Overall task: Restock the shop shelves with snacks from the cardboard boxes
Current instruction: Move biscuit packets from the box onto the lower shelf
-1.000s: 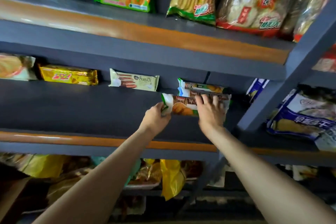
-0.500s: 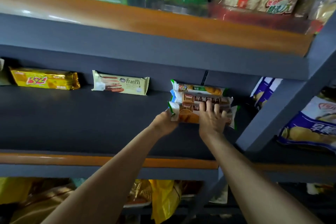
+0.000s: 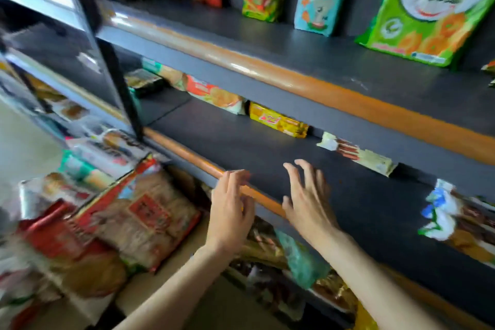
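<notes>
Hands: left hand and right hand apart, fingers loose, holding nothing, centre frame.
Risk: a hand clips the shelf lip, or nudges the stack at right edge.

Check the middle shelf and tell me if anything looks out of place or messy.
Nothing looks spilled or torn. The middle shelf is mostly bare: a yellow pack and a cream wafer pack lie singly along the back. Both hands are empty. Motion blur hides detail at the right edge.
</notes>
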A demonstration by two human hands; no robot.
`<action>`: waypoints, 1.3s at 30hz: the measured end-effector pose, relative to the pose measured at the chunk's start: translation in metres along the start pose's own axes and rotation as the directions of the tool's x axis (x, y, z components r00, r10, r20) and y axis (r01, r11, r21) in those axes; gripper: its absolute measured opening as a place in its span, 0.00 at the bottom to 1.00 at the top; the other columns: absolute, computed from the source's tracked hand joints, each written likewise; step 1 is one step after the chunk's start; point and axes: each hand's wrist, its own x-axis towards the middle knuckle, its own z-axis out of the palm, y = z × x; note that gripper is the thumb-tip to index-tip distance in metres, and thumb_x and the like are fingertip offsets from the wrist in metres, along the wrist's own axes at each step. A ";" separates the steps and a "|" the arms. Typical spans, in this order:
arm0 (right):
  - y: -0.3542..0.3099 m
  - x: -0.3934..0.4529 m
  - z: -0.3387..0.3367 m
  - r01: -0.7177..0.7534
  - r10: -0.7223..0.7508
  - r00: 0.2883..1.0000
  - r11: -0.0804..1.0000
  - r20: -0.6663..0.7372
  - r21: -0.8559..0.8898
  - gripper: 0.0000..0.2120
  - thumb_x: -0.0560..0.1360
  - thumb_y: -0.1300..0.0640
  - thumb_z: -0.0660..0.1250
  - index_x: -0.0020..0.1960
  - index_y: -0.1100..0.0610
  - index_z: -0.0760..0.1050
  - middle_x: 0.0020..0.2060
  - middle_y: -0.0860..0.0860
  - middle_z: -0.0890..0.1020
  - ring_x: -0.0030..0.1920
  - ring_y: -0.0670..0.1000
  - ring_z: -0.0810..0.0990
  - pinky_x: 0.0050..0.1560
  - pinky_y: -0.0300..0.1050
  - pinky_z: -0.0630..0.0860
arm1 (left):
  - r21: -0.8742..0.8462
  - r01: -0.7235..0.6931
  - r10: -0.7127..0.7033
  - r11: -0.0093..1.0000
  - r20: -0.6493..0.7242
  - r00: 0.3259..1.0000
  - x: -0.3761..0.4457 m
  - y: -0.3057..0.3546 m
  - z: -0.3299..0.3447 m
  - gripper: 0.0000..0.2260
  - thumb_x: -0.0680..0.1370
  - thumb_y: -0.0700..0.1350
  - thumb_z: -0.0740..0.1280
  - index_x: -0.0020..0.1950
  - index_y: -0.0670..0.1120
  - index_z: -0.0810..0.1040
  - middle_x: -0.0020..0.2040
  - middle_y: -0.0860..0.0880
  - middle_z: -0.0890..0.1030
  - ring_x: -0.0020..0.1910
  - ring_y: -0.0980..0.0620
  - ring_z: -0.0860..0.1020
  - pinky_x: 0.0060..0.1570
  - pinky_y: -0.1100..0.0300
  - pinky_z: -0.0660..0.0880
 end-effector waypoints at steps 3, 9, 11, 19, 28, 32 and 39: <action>-0.093 0.028 0.028 0.145 -0.154 0.987 0.980 0.053 0.137 0.32 0.57 0.59 0.76 0.60 0.58 0.71 0.57 0.58 0.75 0.56 0.56 0.67 0.54 0.55 0.76 | 0.126 0.056 -0.041 0.991 -0.115 0.992 -0.005 -0.048 -0.090 0.14 0.69 0.41 0.57 0.54 0.47 0.70 0.47 0.49 0.74 0.48 0.51 0.70 0.50 0.54 0.68; -0.256 0.072 0.056 0.265 -0.307 0.948 0.905 0.079 0.332 0.20 0.67 0.60 0.71 0.58 0.59 0.73 0.56 0.58 0.75 0.56 0.58 0.72 0.53 0.55 0.76 | 0.185 0.273 -0.200 0.944 -0.336 0.920 -0.010 -0.131 -0.231 0.14 0.70 0.38 0.59 0.54 0.43 0.73 0.49 0.49 0.75 0.49 0.55 0.71 0.50 0.56 0.70; -0.299 0.089 0.061 0.297 -0.360 0.925 0.886 0.125 0.357 0.18 0.73 0.57 0.66 0.61 0.59 0.72 0.59 0.56 0.73 0.59 0.58 0.72 0.58 0.54 0.73 | 0.159 0.387 -0.316 0.908 -0.348 0.883 -0.009 -0.158 -0.266 0.14 0.71 0.36 0.59 0.55 0.43 0.74 0.52 0.50 0.75 0.53 0.51 0.73 0.53 0.56 0.68; -0.369 0.167 0.134 -0.084 0.045 0.717 0.996 0.695 0.022 0.36 0.75 0.38 0.60 0.71 0.62 0.61 0.68 0.60 0.69 0.66 0.61 0.69 0.63 0.55 0.69 | 0.237 0.635 -0.606 0.735 -0.191 0.772 -0.034 -0.244 -0.353 0.14 0.76 0.41 0.60 0.60 0.41 0.76 0.56 0.42 0.77 0.56 0.44 0.75 0.52 0.59 0.67; -0.378 0.177 0.155 -0.040 0.086 0.671 0.996 0.737 -0.080 0.30 0.70 0.53 0.73 0.65 0.63 0.65 0.64 0.59 0.64 0.60 0.59 0.72 0.56 0.50 0.72 | 0.212 0.626 -0.615 0.750 -0.125 0.779 -0.022 -0.270 -0.355 0.15 0.77 0.37 0.61 0.63 0.43 0.72 0.61 0.45 0.75 0.57 0.49 0.75 0.54 0.56 0.72; -0.392 0.189 0.131 0.051 -0.091 0.840 0.995 0.534 0.091 0.30 0.67 0.53 0.75 0.62 0.60 0.65 0.61 0.57 0.65 0.59 0.58 0.70 0.49 0.48 0.73 | 0.183 0.589 -0.565 0.787 -0.168 0.807 0.003 -0.268 -0.355 0.16 0.75 0.35 0.61 0.63 0.42 0.69 0.62 0.45 0.74 0.59 0.46 0.75 0.56 0.53 0.71; -0.370 0.189 0.051 0.607 -0.607 0.793 0.795 -0.049 -0.026 0.36 0.51 0.67 0.79 0.57 0.59 0.70 0.54 0.59 0.75 0.51 0.59 0.74 0.47 0.50 0.75 | 0.513 0.182 -0.086 0.839 -0.204 0.975 0.061 -0.225 -0.351 0.32 0.69 0.45 0.72 0.69 0.47 0.61 0.69 0.41 0.66 0.65 0.44 0.60 0.63 0.43 0.63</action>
